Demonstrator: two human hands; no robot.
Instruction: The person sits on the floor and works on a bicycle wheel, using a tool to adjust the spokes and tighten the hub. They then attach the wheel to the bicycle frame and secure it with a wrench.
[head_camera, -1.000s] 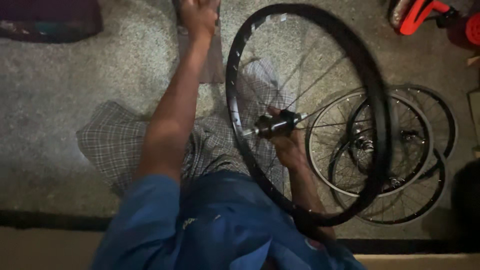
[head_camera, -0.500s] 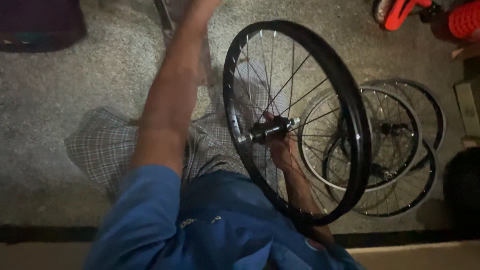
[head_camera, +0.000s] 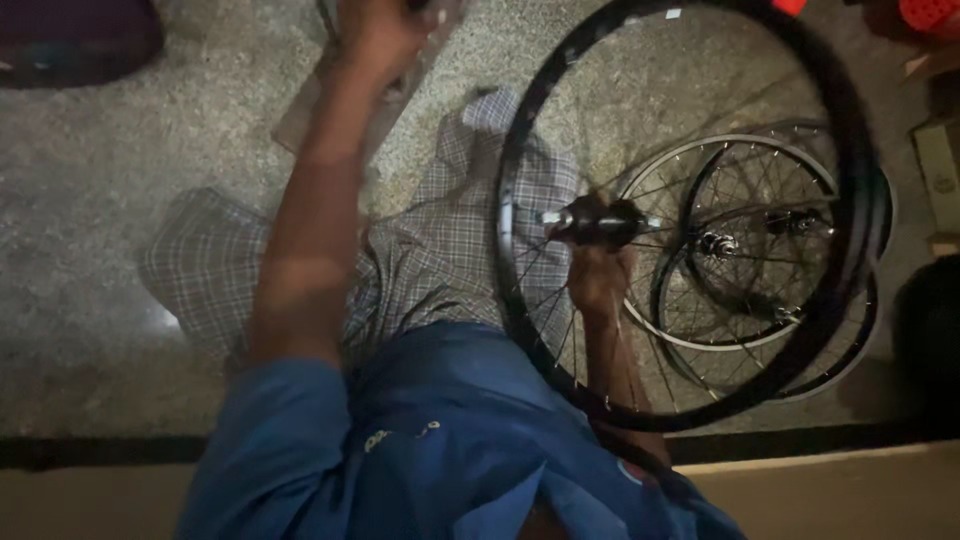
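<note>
Your right hand (head_camera: 598, 275) is closed around the hub (head_camera: 600, 222) of the black wheel (head_camera: 850, 200). The fingers wrap the hub from below, and the axle end projects toward your left. The wheel stands upright on edge above your right thigh, its rim running from the top of the view down to your right forearm, which passes between the spokes.

Your left hand (head_camera: 385, 25) is raised to the top edge of the view, arm fully extended away from your body. It lies over a flat grey piece (head_camera: 300, 115) on the floor (head_camera: 120, 150). The hand is blurred and partly cut off, so whether it is closed on anything cannot be told.

Two more wheels lie flat on the floor behind the held wheel, seen through its spokes. A silver-rimmed wheel (head_camera: 655, 325) lies nearest. A dark-rimmed wheel (head_camera: 840, 350) overlaps it on the right. Their hubs sit close together.

You are seated on the speckled floor with checked trousers (head_camera: 450, 230) and a blue shirt (head_camera: 440, 440). A dark purple object (head_camera: 70, 35) lies at the upper left corner. Red items (head_camera: 925, 15) lie at the upper right, well apart from both hands.
</note>
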